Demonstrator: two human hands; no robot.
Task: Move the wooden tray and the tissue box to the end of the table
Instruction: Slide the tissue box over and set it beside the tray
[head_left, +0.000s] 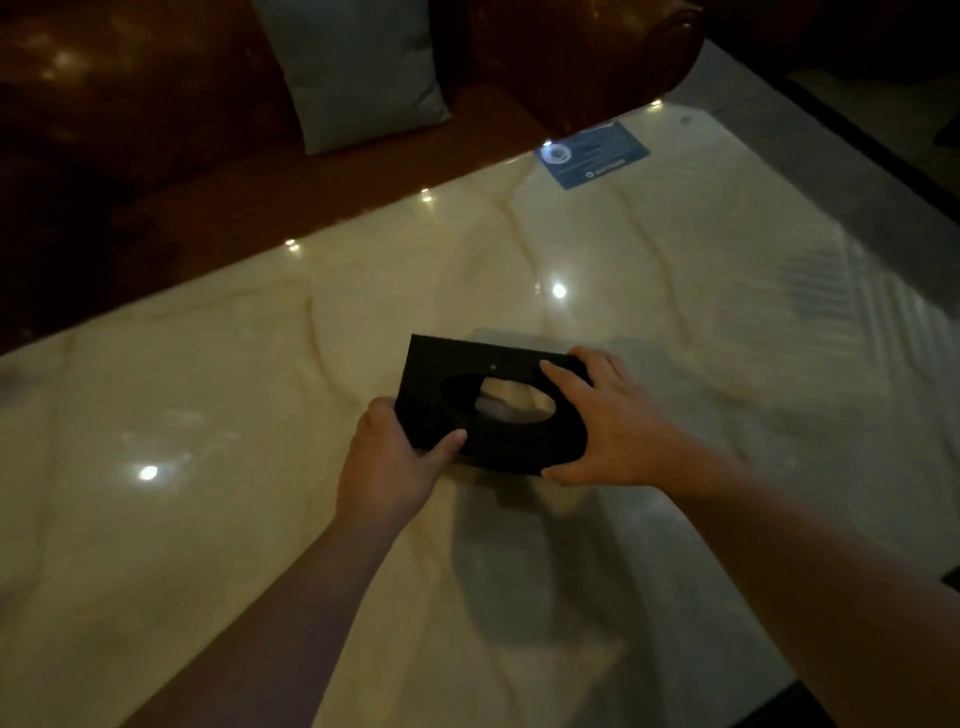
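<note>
A black tissue box (441, 364) with an oval opening showing white tissue is in the middle of the glossy cream marble table (208, 415). My left hand (389, 457) grips its near left corner, thumb on top. My right hand (608, 421) clasps its right end, fingers over the top edge. Whether the box rests on the table or hangs just above it I cannot tell. No wooden tray is in view.
A blue card (592, 153) lies on the table at the far right end. A brown leather sofa (571, 57) with a pale cushion (358, 67) runs along the table's far side. The table's right edge (857, 171) borders a dark floor.
</note>
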